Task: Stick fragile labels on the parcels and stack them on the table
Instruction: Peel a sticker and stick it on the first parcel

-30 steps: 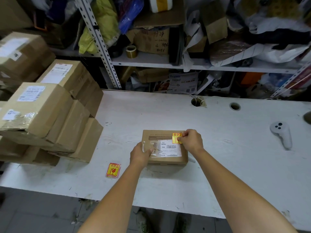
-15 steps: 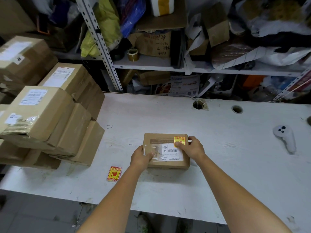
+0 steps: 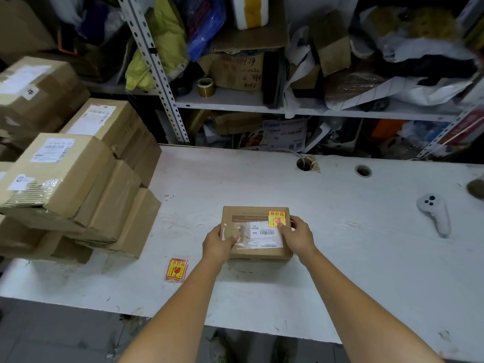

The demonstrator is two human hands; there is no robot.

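A small brown parcel [image 3: 255, 233] lies flat in the middle of the white worktop [image 3: 340, 258], caught between both hands. The left hand [image 3: 218, 243] grips its 9 o'clock edge, thumb curled over the top. The right hand [image 3: 298, 234] clasps the 3 o'clock edge, fingers wrapped round the side and thumb touching the red-and-yellow fragile label [image 3: 276, 218] stuck at the parcel's 1 o'clock corner. A pad of spare labels [image 3: 176, 269] sits at 8 o'clock of the left hand. Stacked boxes [image 3: 78, 179] stand at 9 o'clock, a white controller [image 3: 434, 213] at 3.
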